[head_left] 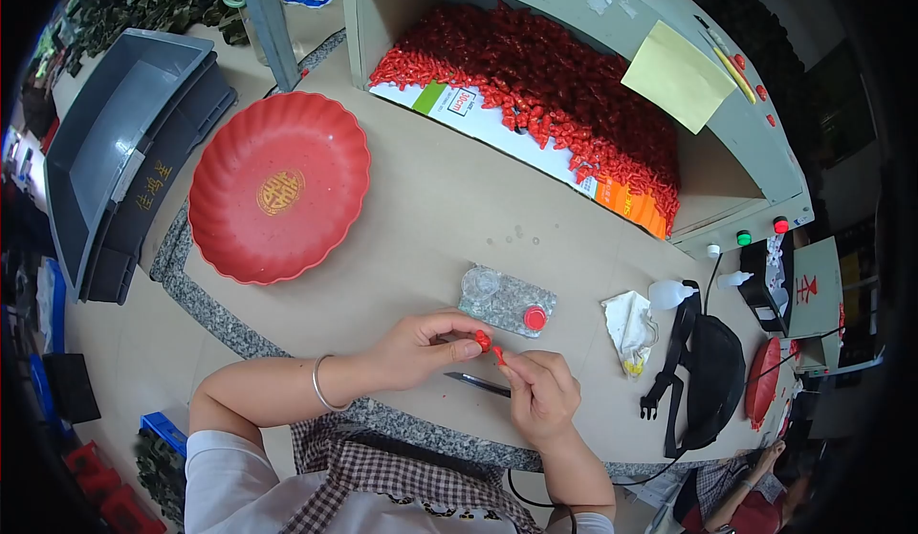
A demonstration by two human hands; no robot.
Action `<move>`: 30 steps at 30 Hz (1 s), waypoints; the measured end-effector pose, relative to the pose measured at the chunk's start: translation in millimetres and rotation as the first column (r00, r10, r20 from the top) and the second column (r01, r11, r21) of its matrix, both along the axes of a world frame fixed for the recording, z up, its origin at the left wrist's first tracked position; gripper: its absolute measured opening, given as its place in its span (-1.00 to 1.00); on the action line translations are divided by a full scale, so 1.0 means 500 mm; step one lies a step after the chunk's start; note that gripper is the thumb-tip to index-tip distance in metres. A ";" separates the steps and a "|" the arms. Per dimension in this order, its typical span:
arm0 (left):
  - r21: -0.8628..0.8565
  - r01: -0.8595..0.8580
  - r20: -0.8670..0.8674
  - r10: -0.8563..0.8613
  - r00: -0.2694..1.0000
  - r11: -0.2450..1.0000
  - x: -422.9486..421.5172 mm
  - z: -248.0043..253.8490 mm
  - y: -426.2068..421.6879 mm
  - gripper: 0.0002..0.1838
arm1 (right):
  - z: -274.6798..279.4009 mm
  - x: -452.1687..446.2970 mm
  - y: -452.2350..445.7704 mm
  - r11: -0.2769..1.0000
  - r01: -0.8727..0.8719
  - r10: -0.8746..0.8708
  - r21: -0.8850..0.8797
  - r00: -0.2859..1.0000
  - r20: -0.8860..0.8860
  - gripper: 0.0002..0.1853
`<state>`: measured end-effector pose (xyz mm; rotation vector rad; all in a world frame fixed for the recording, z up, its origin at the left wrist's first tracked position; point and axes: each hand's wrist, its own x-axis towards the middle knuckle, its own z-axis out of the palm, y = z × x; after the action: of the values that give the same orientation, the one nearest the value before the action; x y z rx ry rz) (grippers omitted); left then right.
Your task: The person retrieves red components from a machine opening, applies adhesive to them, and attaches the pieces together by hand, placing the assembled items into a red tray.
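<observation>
My left hand [426,350], with a bangle on its wrist, pinches a small glossy red piece [483,341] between thumb and fingers. Close beside it, my right hand [543,392] grips a smaller, thinner red piece [499,354] at the fingertips. Whether the two pieces touch, I cannot tell. Just beyond the hands lies a grey stone slab [507,297] bearing a red round cap [535,318] and a clear round dish [481,283]. Below the hands is a dark, narrow blade-like tool [478,383], partly hidden by my right hand.
A red scalloped plate [335,199] is at left, beside stacked grey bins [124,175]. A shelf unit [359,18] holds a heap of small red pieces [535,75]. To the right lie a white packet [629,328] and black waist bag [712,381]. Another person [741,496] sits lower right.
</observation>
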<state>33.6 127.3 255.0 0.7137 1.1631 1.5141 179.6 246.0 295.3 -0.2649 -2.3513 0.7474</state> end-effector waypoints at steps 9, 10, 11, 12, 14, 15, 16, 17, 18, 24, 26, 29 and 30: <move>0.012 -0.002 -0.062 0.002 0.998 1.000 0.000 0.008 -0.003 -0.74 | -0.013 -0.002 0.001 1.000 -0.003 0.003 0.016 1.000 -0.002 -0.85; 0.012 0.003 -0.090 -0.002 0.996 1.000 -0.002 0.008 -0.003 -0.74 | -0.013 -0.002 0.002 1.000 -0.005 0.005 0.014 1.000 0.002 -0.85; 0.013 0.007 -0.117 -0.005 0.993 1.000 -0.003 0.008 -0.003 -0.74 | -0.014 -0.002 0.002 1.000 -0.007 0.006 0.013 1.000 0.006 -0.85; 0.020 0.001 -0.106 0.001 0.994 1.000 -0.002 0.008 -0.004 -0.74 | -0.014 -0.002 0.002 1.000 -0.007 0.006 0.008 1.000 0.008 -0.85; 0.036 -0.011 -0.084 0.014 0.996 0.999 0.000 0.009 -0.005 -0.74 | -0.013 -0.002 0.002 1.000 -0.007 0.007 0.002 1.000 0.011 -0.85; 0.054 -0.016 -0.073 0.020 0.997 0.998 0.001 0.009 -0.004 -0.73 | -0.014 -0.002 0.002 1.000 -0.010 0.010 -0.002 1.000 0.001 -0.83; 0.071 -0.022 -0.062 0.026 0.998 0.997 0.002 0.008 -0.004 -0.73 | -0.015 -0.003 0.004 1.000 -0.014 0.014 -0.007 1.000 -0.009 -0.82; 0.088 -0.028 -0.050 0.032 0.998 0.996 0.002 0.007 -0.004 -0.73 | -0.016 -0.003 0.005 1.000 -0.017 0.017 -0.011 1.000 -0.018 -0.80; 0.081 -0.026 -0.051 0.030 0.998 0.996 0.002 0.008 -0.004 -0.73 | -0.016 -0.002 0.004 0.999 -0.010 0.009 -0.050 1.000 -0.019 -0.81; 0.011 0.017 -0.046 -0.017 0.999 1.000 -0.001 0.009 -0.006 -0.75 | -0.007 0.010 0.008 0.916 0.026 -0.025 -0.401 1.000 0.007 -0.91; 0.042 0.010 0.081 -0.013 0.997 0.999 0.005 0.009 -0.007 -0.76 | -0.008 0.015 0.013 0.847 0.030 -0.023 -0.530 1.000 0.020 -0.93; 0.118 0.052 0.210 -0.076 0.975 0.992 0.010 -0.008 -0.008 -0.76 | -0.024 0.023 0.017 0.603 0.015 -0.030 -0.798 1.000 -0.004 -0.93; 0.115 0.061 0.201 -0.083 0.976 0.992 0.011 -0.009 -0.009 -0.75 | -0.024 0.023 0.020 0.548 -0.005 -0.022 -0.836 1.000 -0.021 -0.93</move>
<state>39.2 122.6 250.3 0.6475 0.8973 1.5583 190.8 256.2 283.3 -0.6611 -1.7631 1.8408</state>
